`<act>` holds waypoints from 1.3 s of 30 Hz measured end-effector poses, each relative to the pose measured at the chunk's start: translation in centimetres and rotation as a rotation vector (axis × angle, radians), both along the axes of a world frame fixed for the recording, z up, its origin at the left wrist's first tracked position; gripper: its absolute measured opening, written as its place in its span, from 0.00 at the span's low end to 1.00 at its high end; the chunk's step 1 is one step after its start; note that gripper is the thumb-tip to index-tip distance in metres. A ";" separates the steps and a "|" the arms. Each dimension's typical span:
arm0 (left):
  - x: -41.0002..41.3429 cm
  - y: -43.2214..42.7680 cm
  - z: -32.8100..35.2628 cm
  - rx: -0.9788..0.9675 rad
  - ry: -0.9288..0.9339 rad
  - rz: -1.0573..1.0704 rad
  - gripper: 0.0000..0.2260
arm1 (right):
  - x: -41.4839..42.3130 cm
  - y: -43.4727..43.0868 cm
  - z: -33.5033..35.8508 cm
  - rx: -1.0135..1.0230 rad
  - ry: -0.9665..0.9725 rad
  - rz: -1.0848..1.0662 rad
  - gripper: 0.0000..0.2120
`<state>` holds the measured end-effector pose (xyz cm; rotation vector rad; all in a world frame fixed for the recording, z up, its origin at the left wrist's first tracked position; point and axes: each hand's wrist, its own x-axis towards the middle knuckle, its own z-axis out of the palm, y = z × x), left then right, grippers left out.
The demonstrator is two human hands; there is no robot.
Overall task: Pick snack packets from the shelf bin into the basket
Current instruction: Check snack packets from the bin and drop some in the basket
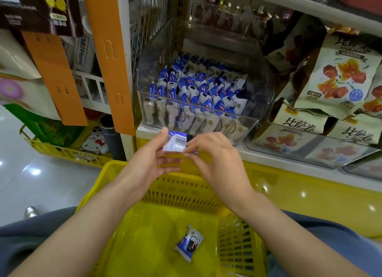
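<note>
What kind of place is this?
Probably a retail snack aisle: a clear shelf bin full of blue-and-white packets, bagged snacks displayed beside it, and a yellow shopping basket holding one packet.

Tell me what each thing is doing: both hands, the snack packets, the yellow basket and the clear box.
yellow basket: upright, one packet inside
clear bin: open on top, packed with packets
loose packet: lying on the yellow basket's floor
held packet: in the air over the yellow basket's far rim
left hand: pinching the held packet
right hand: pinching the held packet too
</note>
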<state>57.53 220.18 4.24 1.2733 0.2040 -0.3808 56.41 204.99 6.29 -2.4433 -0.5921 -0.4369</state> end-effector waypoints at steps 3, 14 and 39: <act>-0.1 -0.1 0.2 0.039 -0.062 0.101 0.11 | -0.3 0.4 -0.5 -0.152 -0.042 0.041 0.05; -0.2 -0.5 -0.7 0.294 -0.263 0.101 0.10 | 0.4 1.3 -0.7 0.749 0.953 -0.127 0.13; -1.3 -1.0 -1.5 0.782 -0.666 -0.004 0.14 | 0.2 1.8 -1.7 0.777 0.808 -0.132 0.14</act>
